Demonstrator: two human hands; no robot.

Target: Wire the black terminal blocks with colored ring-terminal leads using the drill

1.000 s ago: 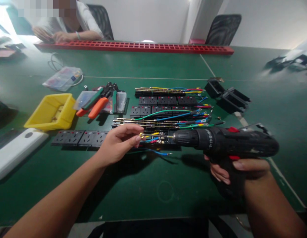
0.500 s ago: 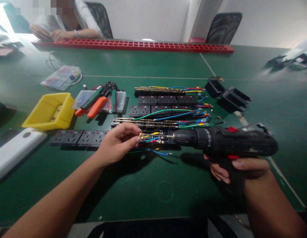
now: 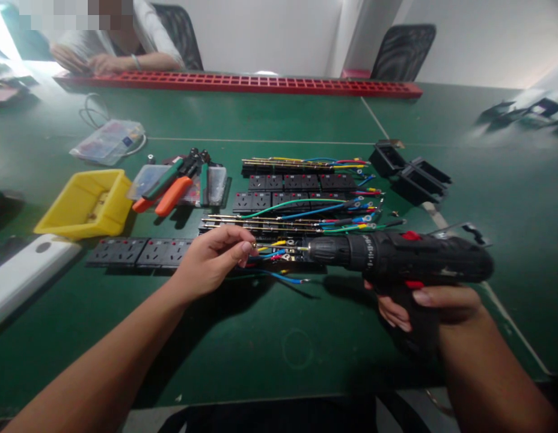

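My right hand (image 3: 441, 307) is wrapped round the handle of a black cordless drill (image 3: 387, 255), held level with its chuck pointing left. A long thin bit (image 3: 297, 247) runs from the chuck to my left hand (image 3: 213, 255). There my left thumb and fingers pinch a small brass screw (image 3: 254, 245) at the bit's tip, mostly hidden by the fingertips. Below and behind the hands lies a black socket strip (image 3: 164, 252) with coloured wires. Blue wires (image 3: 283, 277) with ring terminals stick out near the bit.
Further back lie several more socket strips (image 3: 297, 182) with wires. To the left are a yellow bin (image 3: 53, 219) with small brass parts, orange-and-green pliers (image 3: 173, 195) and a white case (image 3: 30, 279). Black housings (image 3: 418, 180) sit right. Another person (image 3: 112, 60) sits behind a long red grid (image 3: 261, 83).
The drill has come slightly left, its bit closer to my left fingertips. The brass screw shows less between my fingers. The whole view has shifted a little.
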